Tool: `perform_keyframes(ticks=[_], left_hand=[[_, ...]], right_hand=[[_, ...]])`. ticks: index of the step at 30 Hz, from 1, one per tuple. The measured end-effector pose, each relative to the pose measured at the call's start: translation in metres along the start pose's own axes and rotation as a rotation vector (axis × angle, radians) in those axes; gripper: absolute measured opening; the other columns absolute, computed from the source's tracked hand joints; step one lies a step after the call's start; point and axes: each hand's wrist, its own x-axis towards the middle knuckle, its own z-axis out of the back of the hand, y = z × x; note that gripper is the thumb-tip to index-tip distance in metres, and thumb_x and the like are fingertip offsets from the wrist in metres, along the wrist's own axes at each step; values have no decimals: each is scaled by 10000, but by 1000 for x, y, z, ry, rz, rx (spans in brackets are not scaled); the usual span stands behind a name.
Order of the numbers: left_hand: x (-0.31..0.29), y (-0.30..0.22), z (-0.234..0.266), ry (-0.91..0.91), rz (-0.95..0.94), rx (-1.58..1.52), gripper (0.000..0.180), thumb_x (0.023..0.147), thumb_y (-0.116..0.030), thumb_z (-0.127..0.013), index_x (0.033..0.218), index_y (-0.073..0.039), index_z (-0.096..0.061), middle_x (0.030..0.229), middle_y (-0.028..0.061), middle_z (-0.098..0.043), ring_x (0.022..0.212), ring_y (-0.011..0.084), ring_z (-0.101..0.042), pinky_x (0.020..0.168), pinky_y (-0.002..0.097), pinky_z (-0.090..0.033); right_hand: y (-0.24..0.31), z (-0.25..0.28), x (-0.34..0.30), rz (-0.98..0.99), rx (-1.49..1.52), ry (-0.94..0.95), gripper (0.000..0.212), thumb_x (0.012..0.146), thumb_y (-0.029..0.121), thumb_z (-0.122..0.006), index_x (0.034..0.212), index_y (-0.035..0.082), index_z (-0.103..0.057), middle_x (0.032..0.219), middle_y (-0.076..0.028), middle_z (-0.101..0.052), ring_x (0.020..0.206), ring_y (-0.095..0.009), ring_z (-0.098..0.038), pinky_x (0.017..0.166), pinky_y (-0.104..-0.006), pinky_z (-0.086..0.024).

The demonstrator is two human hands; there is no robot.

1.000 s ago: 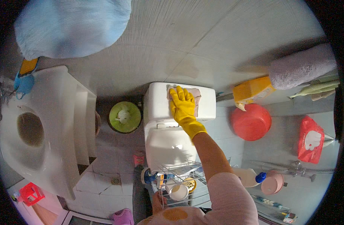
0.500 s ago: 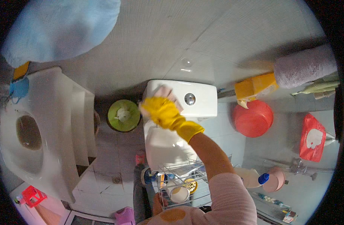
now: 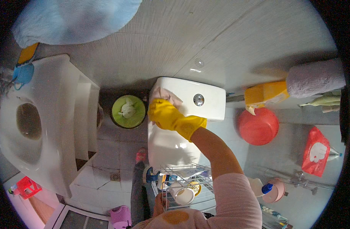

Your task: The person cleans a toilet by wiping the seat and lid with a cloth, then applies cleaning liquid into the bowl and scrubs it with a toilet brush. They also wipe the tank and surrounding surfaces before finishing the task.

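My right hand (image 3: 165, 115), in a yellow rubber glove, presses a pale pink cloth (image 3: 168, 95) onto the left end of the white toilet tank (image 3: 211, 100). Its fingers are curled over the cloth. A round chrome flush button (image 3: 198, 100) sits to the right of the cloth on the tank lid. Low in the head view, my bare left hand (image 3: 158, 205) is at the left side of a wire rack (image 3: 205, 187) and grips its edge; most of its fingers are hidden. White cups (image 3: 183, 196) and other small items stand in the rack, above the toilet's front.
A green-lined bin (image 3: 123, 114) stands left of the toilet, beside a white washbasin (image 3: 53, 114). To the right are a red basin (image 3: 258, 126), a yellow tissue pack (image 3: 264, 94), a rolled lilac towel (image 3: 316, 78) and a red packet (image 3: 315, 152). A purple container (image 3: 120, 216) sits lower left.
My gloved right hand has shifted slightly on the tank's left end with the cloth, which now lies flatter. The whole view has turned a little. My left hand stays at the rack.
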Motion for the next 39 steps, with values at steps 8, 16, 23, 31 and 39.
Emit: perform_keyframes(ticks=[8, 16, 23, 31, 39], left_hand=[[12, 21, 9, 35, 58, -49, 436, 704, -192, -598, 1098, -55, -469, 663, 54, -495, 545, 167, -494, 491, 321, -448], [24, 32, 17, 35, 100, -95, 407, 732, -219, -582, 1089, -56, -476, 646, 63, -506, 528, 177, -500, 479, 328, -450], [32, 39, 33, 34, 148, -90, 385, 755, -243, -567, 1081, -56, -482, 631, 72, -515, 513, 186, -505, 469, 334, -451], [43, 38, 48, 17, 167, -92, 364, 783, -270, -551, 1072, -57, -489, 614, 81, -525, 497, 196, -511, 458, 342, -453], [50, 39, 57, 29, 203, -69, 350, 810, -297, -535, 1063, -58, -496, 597, 91, -535, 480, 206, -517, 447, 349, -455]], right_hand=[[9, 64, -6, -143, 10, -207, 316, 700, 260, -633, 978, 111, -650, 1229, -165, -532, 1183, -374, -435, 1006, -549, -280], [13, 31, 34, -844, -150, -260, 490, 697, 304, -634, 1149, 123, -585, 1349, -181, -418, 1230, -465, -342, 1010, -596, -227], [-13, 29, 35, -532, -130, -442, 343, 682, 235, -638, 1000, 108, -637, 1143, -97, -582, 1162, -349, -445, 998, -551, -259], [-63, 63, -61, -530, -120, -758, 253, 711, 153, -594, 953, 100, -643, 1072, -110, -614, 1041, -338, -534, 878, -422, -404], [-33, 51, -58, -1023, -288, -481, 551, 785, 395, -574, 1229, 73, -527, 1321, -145, -457, 1260, -348, -351, 1019, -483, -227]])
